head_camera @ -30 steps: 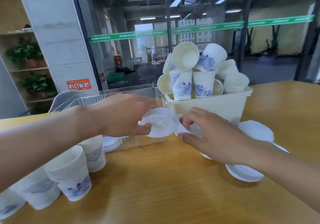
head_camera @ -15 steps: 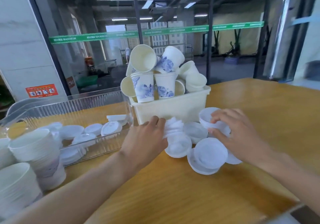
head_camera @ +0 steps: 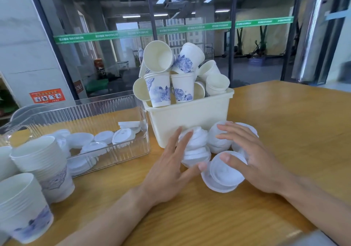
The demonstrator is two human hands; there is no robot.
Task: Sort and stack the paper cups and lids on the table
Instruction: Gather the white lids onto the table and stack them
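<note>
Both hands, left (head_camera: 171, 171) and right (head_camera: 254, 162), fingers spread open around leaning lids (head_camera: 195, 146); a nudge risks toppling them across the bench (head_camera: 284, 112).

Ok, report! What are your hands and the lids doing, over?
Left hand open, fingers against the lid stack. Right hand open, thumb on the loose lid. Cream bin right behind, heaped with cups.
</note>
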